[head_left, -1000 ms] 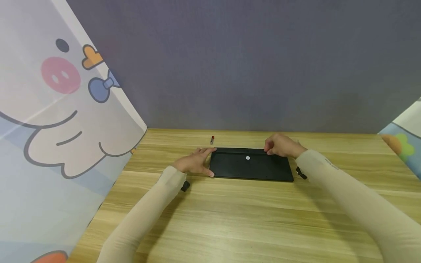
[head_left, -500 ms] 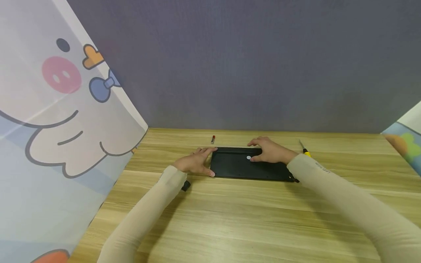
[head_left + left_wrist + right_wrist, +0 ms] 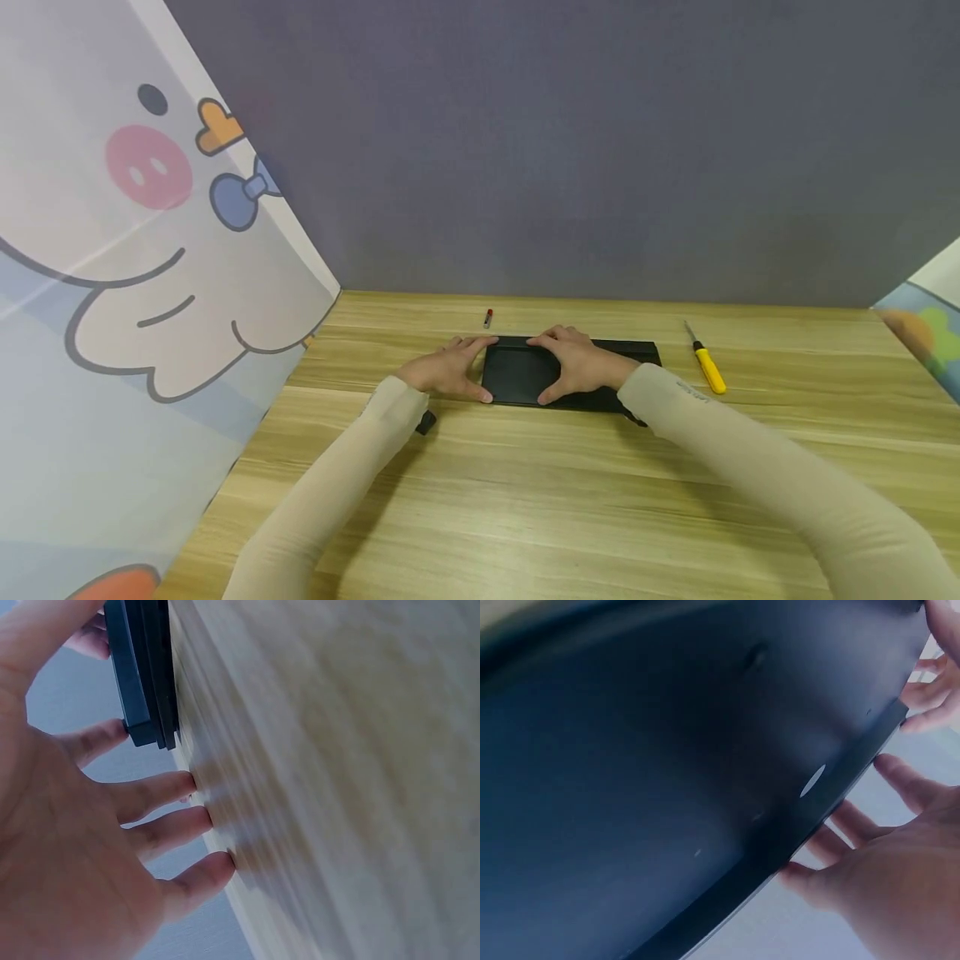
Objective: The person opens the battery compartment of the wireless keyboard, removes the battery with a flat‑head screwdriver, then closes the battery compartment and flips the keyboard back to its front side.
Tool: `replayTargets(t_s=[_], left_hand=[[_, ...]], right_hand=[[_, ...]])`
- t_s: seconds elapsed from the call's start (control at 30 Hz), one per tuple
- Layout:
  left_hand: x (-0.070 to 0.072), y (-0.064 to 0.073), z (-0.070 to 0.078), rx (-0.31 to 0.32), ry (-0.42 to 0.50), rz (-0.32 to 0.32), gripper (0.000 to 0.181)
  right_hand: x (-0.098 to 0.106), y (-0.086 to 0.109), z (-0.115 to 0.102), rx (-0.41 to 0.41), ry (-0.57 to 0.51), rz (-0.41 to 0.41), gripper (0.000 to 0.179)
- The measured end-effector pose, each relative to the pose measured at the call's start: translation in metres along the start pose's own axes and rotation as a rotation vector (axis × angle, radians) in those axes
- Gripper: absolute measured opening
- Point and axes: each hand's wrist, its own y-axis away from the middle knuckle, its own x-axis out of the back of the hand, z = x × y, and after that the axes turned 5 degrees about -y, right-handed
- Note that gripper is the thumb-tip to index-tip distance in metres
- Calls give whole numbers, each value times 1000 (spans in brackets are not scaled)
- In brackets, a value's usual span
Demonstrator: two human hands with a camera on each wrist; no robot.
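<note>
A flat black keyboard [image 3: 517, 375] lies underside up on the table, with a raised ridge along its far side. My left hand [image 3: 446, 369] holds its left end, thumb at the near corner and index finger at the far corner. In the left wrist view the other fingers [image 3: 161, 793] extend past the keyboard's end, close to the wood. My right hand [image 3: 581, 367] grips across the middle, thumb at the near edge and fingertips along the far edge. A white round mark [image 3: 814, 781] shows in the right wrist view; in the head view that hand covers it.
A yellow-handled screwdriver [image 3: 708, 368] lies to the right of the keyboard. Behind the keyboard's left end sits a small red and silver cylinder, like a battery [image 3: 488, 318]. A grey partition [image 3: 570, 167] rises behind the wooden table [image 3: 480, 500].
My right hand has moved left and nearer, from pinching at the keyboard's far ridge to spanning its middle. The screwdriver has come into view from behind the right arm. My left hand stays put.
</note>
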Motion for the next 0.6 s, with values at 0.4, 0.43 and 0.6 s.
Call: replayTargets(t_s=[0.4,0.43,0.6], left_hand=[[2,2,-3,19,-3,-12,118],[2,2,-4,20,1,-15,120],[1,4,-9,26,14,-13,124]], right_hand=[[-8,-5,-11,5,97,23,112],[-9,-5,-11,4,99,27,111],[-9,-5,-10,12,107,54,110]])
